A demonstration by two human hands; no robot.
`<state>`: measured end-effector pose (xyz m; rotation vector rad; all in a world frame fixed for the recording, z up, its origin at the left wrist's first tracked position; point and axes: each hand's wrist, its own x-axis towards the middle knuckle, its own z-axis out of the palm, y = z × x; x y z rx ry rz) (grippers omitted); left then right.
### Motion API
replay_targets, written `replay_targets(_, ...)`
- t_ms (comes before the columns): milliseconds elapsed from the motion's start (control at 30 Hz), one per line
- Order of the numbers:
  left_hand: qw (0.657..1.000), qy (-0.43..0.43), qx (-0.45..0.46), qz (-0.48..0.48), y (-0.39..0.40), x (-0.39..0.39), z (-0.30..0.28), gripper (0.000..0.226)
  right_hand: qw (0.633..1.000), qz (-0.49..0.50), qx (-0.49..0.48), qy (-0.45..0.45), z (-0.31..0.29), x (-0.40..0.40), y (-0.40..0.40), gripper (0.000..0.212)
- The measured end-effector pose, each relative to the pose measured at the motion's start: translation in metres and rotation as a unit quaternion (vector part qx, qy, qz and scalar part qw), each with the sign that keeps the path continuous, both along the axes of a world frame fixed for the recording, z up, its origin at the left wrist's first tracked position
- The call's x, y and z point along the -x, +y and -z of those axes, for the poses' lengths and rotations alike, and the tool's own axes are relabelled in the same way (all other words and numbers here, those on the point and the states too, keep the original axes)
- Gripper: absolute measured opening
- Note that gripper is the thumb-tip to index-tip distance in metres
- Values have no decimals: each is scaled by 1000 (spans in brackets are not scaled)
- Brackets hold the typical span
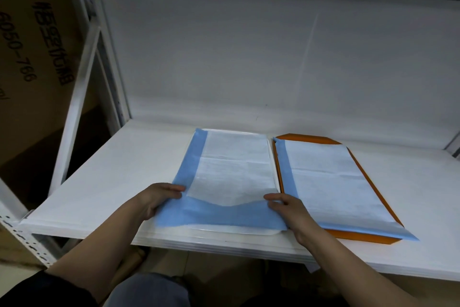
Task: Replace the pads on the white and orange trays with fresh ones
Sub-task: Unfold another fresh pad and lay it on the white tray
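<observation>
Both hands held the near blue edge of the left pad (234, 169), lifted off the white tray (251, 231) on the shelf (99, 182). Left hand (159, 198) pinched the near-left corner in a closed grip; right hand (288, 209) pinched the near-right corner likewise. Just right of that grip, the second pad (333, 182) lay flat on the orange tray (368, 239).

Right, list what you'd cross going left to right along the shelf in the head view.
Cardboard box → white shelf upright → left hand → pad on the white tray → right hand → pad on the orange tray → orange tray's right rim.
</observation>
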<state>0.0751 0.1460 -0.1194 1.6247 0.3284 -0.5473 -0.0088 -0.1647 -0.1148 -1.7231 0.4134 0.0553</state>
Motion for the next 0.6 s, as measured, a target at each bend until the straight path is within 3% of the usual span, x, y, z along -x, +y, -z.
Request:
replay_targets(133,998,-50,13,-26,0,-1,1,21,999,-4,9,-34,2,-2,-3,23)
replay_targets(233,996,-65,53,11,3,3,-1,22,999,-15,-26,-17,4,-3,-5,28)
replay_targets(367,990,-122,-23,67,8,9,1,32,999,-30,-30,7,10,-4,-8,28)
replay_targets(600,978,-195,-77,-7,-6,10,4,23,996,16,70,-46,12,-5,-3,26)
